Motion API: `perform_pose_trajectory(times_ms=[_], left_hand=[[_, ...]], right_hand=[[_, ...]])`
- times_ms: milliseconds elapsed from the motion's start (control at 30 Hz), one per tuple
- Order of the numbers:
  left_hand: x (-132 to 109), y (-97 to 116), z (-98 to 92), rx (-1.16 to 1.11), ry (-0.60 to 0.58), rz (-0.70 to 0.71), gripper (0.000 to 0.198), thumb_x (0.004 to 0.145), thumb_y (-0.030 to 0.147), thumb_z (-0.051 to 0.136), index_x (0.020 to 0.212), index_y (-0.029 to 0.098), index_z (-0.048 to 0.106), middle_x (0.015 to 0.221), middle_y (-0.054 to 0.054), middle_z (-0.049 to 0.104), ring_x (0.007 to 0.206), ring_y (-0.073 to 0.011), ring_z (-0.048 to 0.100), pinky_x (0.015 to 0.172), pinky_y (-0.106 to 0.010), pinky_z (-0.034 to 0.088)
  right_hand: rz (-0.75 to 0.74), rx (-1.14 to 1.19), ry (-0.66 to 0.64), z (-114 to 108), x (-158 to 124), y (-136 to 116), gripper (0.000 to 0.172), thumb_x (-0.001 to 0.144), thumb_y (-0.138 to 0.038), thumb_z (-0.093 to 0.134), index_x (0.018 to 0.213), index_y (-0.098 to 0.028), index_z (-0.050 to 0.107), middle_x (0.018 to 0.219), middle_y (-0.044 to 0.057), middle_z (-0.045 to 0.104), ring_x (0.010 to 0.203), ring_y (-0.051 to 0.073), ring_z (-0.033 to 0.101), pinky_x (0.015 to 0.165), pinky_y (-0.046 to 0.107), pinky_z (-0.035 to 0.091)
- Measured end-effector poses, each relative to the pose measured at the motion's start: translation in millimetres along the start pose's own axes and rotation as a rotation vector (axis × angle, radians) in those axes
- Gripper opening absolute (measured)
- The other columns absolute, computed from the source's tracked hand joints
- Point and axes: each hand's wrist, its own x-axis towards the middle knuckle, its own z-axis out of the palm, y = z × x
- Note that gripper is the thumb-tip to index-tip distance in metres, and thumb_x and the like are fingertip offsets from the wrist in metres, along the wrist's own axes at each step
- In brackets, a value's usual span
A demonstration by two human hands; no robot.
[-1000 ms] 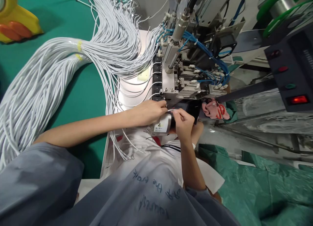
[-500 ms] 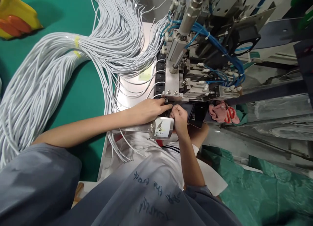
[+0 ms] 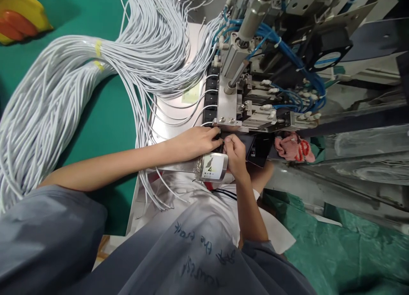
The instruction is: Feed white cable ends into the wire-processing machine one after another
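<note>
My left hand [image 3: 198, 142] reaches to the lower front edge of a metal machine [image 3: 227, 107], its thumb and fingers bent round something too small to make out. Close on its right, my right hand [image 3: 234, 152] is closed in a pinch, and what lies between the fingertips is hidden. A silver box with a white label [image 3: 212, 167] is just below both hands. White cables [image 3: 209, 107] run into black blocks [image 3: 210, 100] along the machine's left side, above my left hand.
A big bundle of white cables [image 3: 73, 56] lies across the green table [image 3: 105, 103]. A yellow and orange object [image 3: 22, 18] is at the top left. Right of my hands are a dark phone [image 3: 260, 150] and a pink cloth [image 3: 292, 147]. Blue hoses [image 3: 287, 56] loop over the machine.
The view has shifted slightly, so the machine appears a little further right. The fingertips of both hands have moved slightly; both hands remain at the machine's lower edge.
</note>
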Motion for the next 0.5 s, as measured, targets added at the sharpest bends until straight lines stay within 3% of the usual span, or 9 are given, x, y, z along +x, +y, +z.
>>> perform_pose_trajectory(times_ms=[167,333,400,500], left_hand=[[-2,1,-4.5,-0.022,0.010,-0.003,0.029,0.087,0.010,0.045,0.111,0.010,0.060,0.089,-0.011,0.057,0.070,-0.0167,0.060,0.060,-0.027,0.044],[-7,2,-16.8,-0.048,-0.056,-0.100,0.017,0.080,0.006,0.047,0.073,0.010,0.062,0.074,-0.009,0.058,0.065,-0.0169,0.058,0.056,-0.027,0.041],[-10,3,-20.2,-0.051,-0.058,-0.145,0.018,0.078,0.004,0.048,0.069,0.011,0.061,0.074,-0.009,0.059,0.067,-0.0181,0.058,0.054,-0.028,0.039],[-13,2,-21.0,-0.051,-0.054,-0.213,0.018,0.077,0.003,0.047,0.076,0.011,0.063,0.079,-0.010,0.061,0.065,-0.0179,0.058,0.051,-0.027,0.035]], right_hand=[[-0.006,0.044,0.062,8,4,6,0.036,0.087,-0.048,0.046,0.064,-0.021,0.041,0.056,-0.005,0.033,0.053,0.010,0.033,0.050,0.024,0.028],[0.028,0.089,0.110,15,10,10,0.040,0.085,-0.051,0.047,0.060,-0.022,0.034,0.053,-0.006,0.028,0.051,0.010,0.030,0.048,0.023,0.027],[0.051,0.069,0.110,12,9,6,0.037,0.086,-0.046,0.046,0.059,-0.022,0.035,0.053,-0.006,0.028,0.050,0.010,0.030,0.048,0.023,0.027],[0.000,-0.042,0.294,3,-10,-11,0.031,0.088,-0.035,0.044,0.061,-0.021,0.039,0.056,-0.005,0.034,0.052,0.010,0.034,0.050,0.024,0.029]])
